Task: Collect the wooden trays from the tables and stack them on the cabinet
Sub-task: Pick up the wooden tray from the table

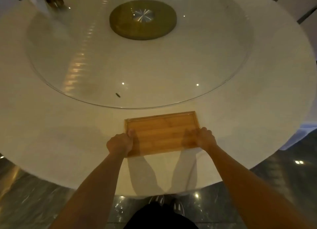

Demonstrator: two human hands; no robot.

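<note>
— How did the person stand?

— Both bare arms reached forward and slightly inward. The left hand (120, 142) curled closed on one short edge of the wooden tray (161, 134), thumb on top.

— And the other?

— The right hand (205, 137) gripped the opposite edge the same way (fingers underneath were hidden from me), wrists roughly level.

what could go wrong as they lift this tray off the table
1. The wooden tray lies close to the rim of the glass turntable; tipping its far edge forward could knock the glass.
2. The left hand and right hand hold only the near corners, so the far end may sag or slip from that grip.
3. The white tablecloth could drag along if the tray is slid.
</note>
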